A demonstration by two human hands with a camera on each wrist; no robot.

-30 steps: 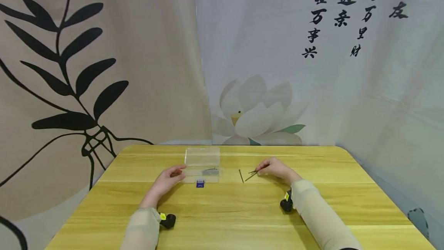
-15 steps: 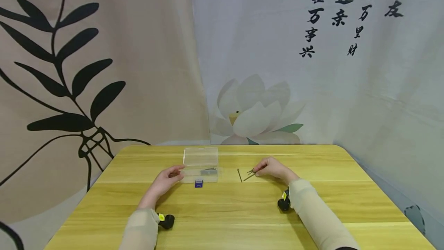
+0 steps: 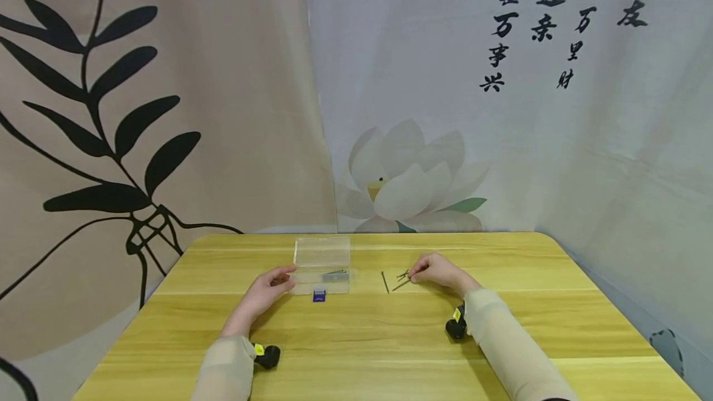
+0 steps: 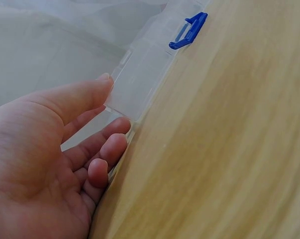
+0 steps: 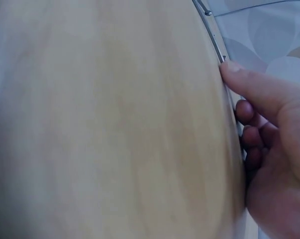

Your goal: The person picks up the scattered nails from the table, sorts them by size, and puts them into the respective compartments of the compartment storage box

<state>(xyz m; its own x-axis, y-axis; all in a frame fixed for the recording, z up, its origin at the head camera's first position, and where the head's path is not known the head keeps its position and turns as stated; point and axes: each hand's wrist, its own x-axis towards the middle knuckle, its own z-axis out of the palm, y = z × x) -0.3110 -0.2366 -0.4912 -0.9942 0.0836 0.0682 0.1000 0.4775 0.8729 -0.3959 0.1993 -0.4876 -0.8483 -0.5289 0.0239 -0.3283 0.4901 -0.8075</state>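
A clear plastic box lies with its lid up behind it and a blue latch at its front. Some thin metal pieces show inside its right part. My left hand holds the box's left end, its thumb on the upper edge and curled fingers against the side. To the right, my right hand pinches a long thin nail between thumb and fingers, low over the table. More nails are at its fingertips; which of them it holds I cannot tell. Another nail lies apart, left of that hand.
The wooden table spreads toward me, its far edge close behind the box lid. A printed curtain hangs right behind the table. Black wrist cameras sit under both sleeves.
The right hand shifts very slightly, and the nail at its fingertips with it. Left hand and box stay in place; the head view has moved a little.
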